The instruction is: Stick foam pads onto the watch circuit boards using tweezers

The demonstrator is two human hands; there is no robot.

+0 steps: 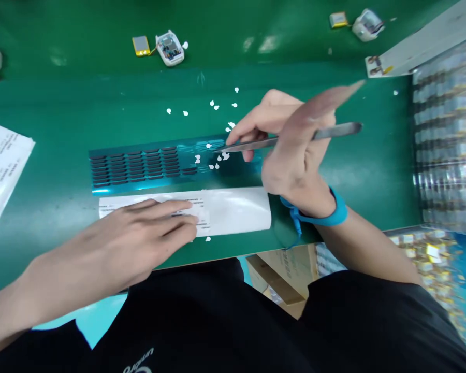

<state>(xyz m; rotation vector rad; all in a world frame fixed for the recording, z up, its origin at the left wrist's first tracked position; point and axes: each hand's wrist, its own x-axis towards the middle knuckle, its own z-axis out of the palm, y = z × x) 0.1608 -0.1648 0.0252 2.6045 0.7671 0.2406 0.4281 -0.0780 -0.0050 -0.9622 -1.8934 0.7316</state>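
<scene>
My left hand [151, 233] lies with spread fingers flat on a white backing sheet [238, 210] near the table's front edge. Just behind that sheet is a teal film strip [135, 168] with rows of dark rectangular pieces on its left part. My right hand [295, 140] is closed round metal tweezers [256, 145], a blue band on its wrist. The tweezers' tip points left, over the right part of the strip, among small white stickers [219, 158]. Whether the tip pinches anything is too small to tell.
Along the back of the green table [81, 119] are a white device with a yellow battery [171, 49] and another such device [368, 26]. A printed sheet [3, 171] lies at the left. Clear trays [448, 145] are stacked at the right, below a pale bar [431, 39].
</scene>
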